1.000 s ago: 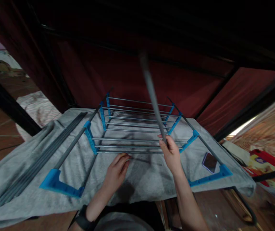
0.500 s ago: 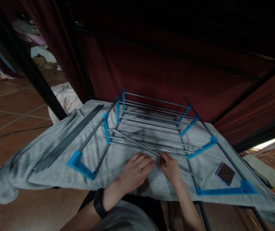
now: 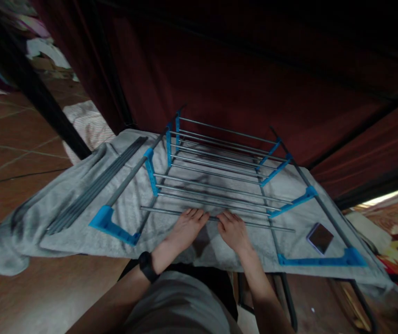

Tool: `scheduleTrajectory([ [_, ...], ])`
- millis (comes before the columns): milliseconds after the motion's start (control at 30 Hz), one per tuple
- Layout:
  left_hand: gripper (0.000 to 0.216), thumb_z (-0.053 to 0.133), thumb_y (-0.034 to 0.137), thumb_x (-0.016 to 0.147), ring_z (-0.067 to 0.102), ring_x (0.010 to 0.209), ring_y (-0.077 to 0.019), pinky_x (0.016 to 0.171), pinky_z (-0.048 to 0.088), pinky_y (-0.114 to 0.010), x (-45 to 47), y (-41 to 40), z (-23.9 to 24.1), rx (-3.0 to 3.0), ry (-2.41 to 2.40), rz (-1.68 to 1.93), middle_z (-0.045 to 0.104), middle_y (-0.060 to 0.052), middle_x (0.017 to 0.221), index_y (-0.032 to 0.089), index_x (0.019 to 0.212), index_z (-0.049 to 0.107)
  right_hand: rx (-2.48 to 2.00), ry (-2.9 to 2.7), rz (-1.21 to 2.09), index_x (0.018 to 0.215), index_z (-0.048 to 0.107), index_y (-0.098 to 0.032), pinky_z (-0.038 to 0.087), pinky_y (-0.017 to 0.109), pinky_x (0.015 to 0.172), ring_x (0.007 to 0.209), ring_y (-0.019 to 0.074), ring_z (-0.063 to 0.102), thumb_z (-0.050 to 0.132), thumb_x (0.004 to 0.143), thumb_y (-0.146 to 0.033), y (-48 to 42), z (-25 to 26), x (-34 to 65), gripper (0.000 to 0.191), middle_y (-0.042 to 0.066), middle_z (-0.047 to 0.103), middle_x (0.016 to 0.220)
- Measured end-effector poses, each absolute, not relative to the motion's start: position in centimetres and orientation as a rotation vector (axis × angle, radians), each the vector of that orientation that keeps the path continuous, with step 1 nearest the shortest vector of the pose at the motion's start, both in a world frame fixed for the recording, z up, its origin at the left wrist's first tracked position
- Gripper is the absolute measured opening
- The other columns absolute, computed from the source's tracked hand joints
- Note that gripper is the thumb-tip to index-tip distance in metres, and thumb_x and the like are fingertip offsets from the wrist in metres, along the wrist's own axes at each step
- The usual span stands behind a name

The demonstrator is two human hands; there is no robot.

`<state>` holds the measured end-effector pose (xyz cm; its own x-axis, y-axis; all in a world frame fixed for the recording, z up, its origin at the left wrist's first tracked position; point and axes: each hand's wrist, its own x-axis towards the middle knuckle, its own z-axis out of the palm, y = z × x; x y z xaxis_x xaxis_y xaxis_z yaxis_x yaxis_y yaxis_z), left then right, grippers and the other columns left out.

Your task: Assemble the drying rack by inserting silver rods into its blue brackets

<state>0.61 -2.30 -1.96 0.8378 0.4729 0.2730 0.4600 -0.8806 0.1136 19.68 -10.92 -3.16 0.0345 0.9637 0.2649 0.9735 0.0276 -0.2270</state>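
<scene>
A loose thin metal rod (image 3: 258, 225) lies nearly level across the near part of a rack frame. My left hand (image 3: 188, 227) has its fingers curled over the rod's middle. Just to the right, my right hand (image 3: 233, 232) grips the same rod, its fingers wrapped round it. Beyond my hands is the partly assembled rack, with several crossbars (image 3: 216, 188) running between blue plastic brackets (image 3: 152, 171) on both sides. At the near corners are a left blue bracket (image 3: 115, 228) and a right blue bracket (image 3: 317, 260), with no crossbar between them.
A bundle of grey metal tubes (image 3: 98, 185) lies left of the rack on a grey blanket (image 3: 60, 204). A phone (image 3: 320, 238) rests inside the right side of the frame. Dark posts (image 3: 42, 88) and a dark red curtain (image 3: 220, 79) stand around and behind.
The rod has swung from a steep slant to nearly level and come nearer me. My left hand has moved from beside the rod onto it. The view has tilted slightly.
</scene>
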Motion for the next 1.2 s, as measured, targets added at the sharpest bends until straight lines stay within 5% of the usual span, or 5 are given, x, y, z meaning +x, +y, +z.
scheduleTrajectory([
  [367, 0.035, 0.041, 0.032, 0.103, 0.070, 0.092, -0.0262, 0.084, 0.052, -0.042, -0.9, 1.4, -6.2, 2.967, 0.745, 0.557, 0.072, -0.007, 0.112, 0.022, 0.127, 0.063, -2.110, -1.996, -0.052, 0.110, 0.067, -0.023, 0.043, 0.040, 0.100, 0.097, 0.0209, 0.061, 0.048, 0.097, -0.020, -10.7, -3.1, 21.5, 0.023, 0.006, 0.069, 0.104],
  [667, 0.041, 0.035, 0.038, 0.104, 0.069, 0.090, -0.0271, 0.081, 0.053, -0.042, -1.6, 1.4, -6.3, 2.905, 0.824, 0.519, 0.072, -0.009, 0.106, 0.020, 0.128, 0.063, -2.102, -1.208, -0.281, 0.139, 0.051, -0.020, 0.027, 0.057, 0.120, 0.147, 0.0294, 0.030, 0.045, 0.090, -0.013, -13.6, -3.9, 22.6, 0.050, 0.016, 0.042, 0.153],
  [800, 0.041, 0.034, 0.039, 0.103, 0.069, 0.087, -0.0268, 0.079, 0.054, -0.042, -2.0, 1.6, -6.1, 2.865, 0.799, 0.511, 0.072, -0.010, 0.104, 0.022, 0.124, 0.065, -1.927, -0.547, -0.185, 0.134, 0.045, -0.018, 0.033, 0.055, 0.117, 0.139, 0.0284, 0.040, 0.047, 0.091, -0.030, -15.3, -5.5, 24.2, 0.045, 0.019, 0.048, 0.143],
  [933, 0.042, 0.034, 0.041, 0.103, 0.069, 0.087, -0.0264, 0.080, 0.054, -0.041, -1.8, 1.6, -6.1, 2.825, 0.744, 0.511, 0.073, -0.009, 0.104, 0.022, 0.122, 0.066, -1.568, -0.170, 0.109, 0.111, 0.051, -0.024, 0.052, 0.041, 0.099, 0.111, 0.0211, 0.061, 0.053, 0.085, -0.042, -15.8, -6.2, 26.6, 0.032, 0.008, 0.063, 0.116],
  [1200, 0.039, 0.036, 0.036, 0.103, 0.069, 0.094, -0.0249, 0.081, 0.054, -0.039, -2.4, 1.8, -6.5, 2.797, 0.699, 0.449, 0.071, -0.007, 0.111, 0.025, 0.129, 0.063, -0.991, -0.081, 0.504, 0.086, 0.057, -0.024, 0.059, 0.027, 0.074, 0.078, 0.0135, 0.070, 0.076, 0.073, -0.029, -15.6, -4.4, 28.5, 0.023, 0.000, 0.071, 0.085],
])
